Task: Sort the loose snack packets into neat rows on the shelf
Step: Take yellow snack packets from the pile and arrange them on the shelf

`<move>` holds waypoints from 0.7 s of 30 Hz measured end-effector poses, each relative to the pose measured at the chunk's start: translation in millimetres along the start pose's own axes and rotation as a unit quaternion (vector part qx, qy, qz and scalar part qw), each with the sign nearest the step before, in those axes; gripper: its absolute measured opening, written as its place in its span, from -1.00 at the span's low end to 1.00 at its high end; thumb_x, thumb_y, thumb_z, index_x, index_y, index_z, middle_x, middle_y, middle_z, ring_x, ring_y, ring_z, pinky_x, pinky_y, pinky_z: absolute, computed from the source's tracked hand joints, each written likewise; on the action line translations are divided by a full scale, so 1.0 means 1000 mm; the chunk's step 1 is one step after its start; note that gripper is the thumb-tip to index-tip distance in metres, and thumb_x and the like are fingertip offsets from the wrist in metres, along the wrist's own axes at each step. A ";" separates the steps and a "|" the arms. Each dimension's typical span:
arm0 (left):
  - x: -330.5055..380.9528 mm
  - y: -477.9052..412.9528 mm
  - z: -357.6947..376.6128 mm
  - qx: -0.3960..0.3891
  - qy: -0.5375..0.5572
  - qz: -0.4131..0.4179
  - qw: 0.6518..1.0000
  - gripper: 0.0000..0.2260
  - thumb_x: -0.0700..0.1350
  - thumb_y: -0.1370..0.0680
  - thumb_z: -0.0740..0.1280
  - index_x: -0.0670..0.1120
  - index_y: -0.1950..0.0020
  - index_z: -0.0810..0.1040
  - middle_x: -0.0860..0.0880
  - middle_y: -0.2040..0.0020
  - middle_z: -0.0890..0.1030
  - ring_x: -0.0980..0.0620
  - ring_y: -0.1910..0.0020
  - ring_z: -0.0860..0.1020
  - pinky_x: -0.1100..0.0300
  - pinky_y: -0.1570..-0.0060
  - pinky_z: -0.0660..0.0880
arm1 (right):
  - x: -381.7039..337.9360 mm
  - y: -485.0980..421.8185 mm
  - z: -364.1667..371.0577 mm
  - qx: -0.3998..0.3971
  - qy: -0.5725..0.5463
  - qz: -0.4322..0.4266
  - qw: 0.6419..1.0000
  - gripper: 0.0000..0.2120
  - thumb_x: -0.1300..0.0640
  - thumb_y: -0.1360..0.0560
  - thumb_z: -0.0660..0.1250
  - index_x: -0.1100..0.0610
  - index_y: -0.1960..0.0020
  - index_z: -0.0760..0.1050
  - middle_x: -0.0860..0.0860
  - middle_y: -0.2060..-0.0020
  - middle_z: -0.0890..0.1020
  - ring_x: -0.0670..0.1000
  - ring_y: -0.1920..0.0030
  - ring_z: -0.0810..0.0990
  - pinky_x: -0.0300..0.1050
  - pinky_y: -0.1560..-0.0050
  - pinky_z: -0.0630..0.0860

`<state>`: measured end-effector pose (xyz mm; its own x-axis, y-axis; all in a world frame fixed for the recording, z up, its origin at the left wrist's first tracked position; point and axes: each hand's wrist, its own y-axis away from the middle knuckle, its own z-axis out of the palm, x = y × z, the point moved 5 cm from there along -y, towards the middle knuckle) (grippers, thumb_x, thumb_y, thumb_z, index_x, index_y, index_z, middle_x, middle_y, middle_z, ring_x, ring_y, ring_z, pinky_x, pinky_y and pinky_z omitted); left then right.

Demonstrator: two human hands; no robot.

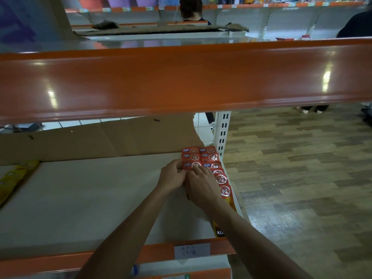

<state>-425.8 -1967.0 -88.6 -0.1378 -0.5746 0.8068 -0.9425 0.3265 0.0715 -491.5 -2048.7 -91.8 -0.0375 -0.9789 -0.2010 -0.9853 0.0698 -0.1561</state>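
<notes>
Evidently mid-placement: right of centre, the left hand point(173, 176) pinches the edge of a red packet point(190, 165) in the shorter left row of snack packets point(209, 157) on the shelf point(90, 198). The right hand point(201, 184) covers it, and I cannot tell its grip. Next, I judge, it needs squaring against the longer right row. Yellow packets point(12, 178) lie far left.

A person's left hand point(172, 177) pinched the edge of the red snack packets point(201, 156) while the right hand point(201, 187) pressed on them. The packets lay in two rows at the right end of a pale shelf point(80, 198), backed by cardboard point(100, 137).
</notes>
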 end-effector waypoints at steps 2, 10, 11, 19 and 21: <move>-0.001 0.004 -0.004 0.011 -0.016 0.005 1.000 -0.66 -0.12 -0.58 0.29 -0.07 -0.36 0.45 -0.04 -0.27 0.56 0.00 -0.19 0.55 0.26 -0.10 0.41 | -0.004 0.001 -0.005 0.012 -0.017 0.007 1.000 -0.64 0.06 -0.56 0.24 0.13 -0.32 0.42 0.08 -0.32 0.45 0.10 -0.38 0.35 0.04 -0.47 0.16; -0.027 0.038 -0.055 0.065 -0.154 0.046 0.985 -0.62 -0.22 -0.55 0.26 -0.07 -0.38 0.43 -0.05 -0.28 0.55 -0.01 -0.22 0.52 0.11 -0.21 0.45 | -0.069 -0.001 -0.010 0.026 -0.045 -0.028 0.998 -0.56 0.10 -0.55 0.25 0.15 -0.41 0.33 0.12 -0.42 0.35 0.11 -0.45 0.24 -0.01 -0.46 0.11; -0.034 0.043 -0.066 0.071 -0.172 0.050 0.981 -0.62 -0.20 -0.56 0.25 -0.06 -0.39 0.42 -0.04 -0.29 0.53 -0.01 -0.23 0.51 0.12 -0.22 0.44 | -0.083 -0.001 -0.008 0.022 -0.051 -0.036 0.998 -0.55 0.10 -0.55 0.25 0.16 -0.42 0.32 0.13 -0.42 0.35 0.12 -0.45 0.24 -0.01 -0.46 0.12; -0.121 0.114 -0.200 0.167 -0.251 0.021 0.953 -0.62 -0.11 -0.61 0.18 -0.04 -0.45 0.35 -0.03 -0.37 0.46 -0.01 -0.33 0.41 0.12 -0.27 0.37 | -0.247 -0.002 0.016 0.015 -0.083 -0.129 0.988 -0.52 0.18 -0.54 0.22 0.21 -0.45 0.29 0.16 -0.45 0.31 0.12 -0.47 0.24 -0.04 -0.47 0.10; -0.151 0.138 -0.244 0.185 -0.268 0.008 0.945 -0.61 -0.09 -0.62 0.18 -0.05 -0.45 0.34 -0.04 -0.38 0.44 -0.02 -0.36 0.38 0.12 -0.30 0.35 | -0.300 -0.001 0.026 0.008 -0.095 -0.149 0.984 -0.53 0.19 -0.54 0.23 0.22 -0.44 0.31 0.19 -0.44 0.32 0.14 -0.46 0.26 -0.02 -0.47 0.10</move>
<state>-461.1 -1651.9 -57.9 -0.1943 -0.9019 0.3858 -0.9672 0.1105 -0.2286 -474.6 -1749.8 -56.8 0.2853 -0.9031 -0.3210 -0.9451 -0.2094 -0.2507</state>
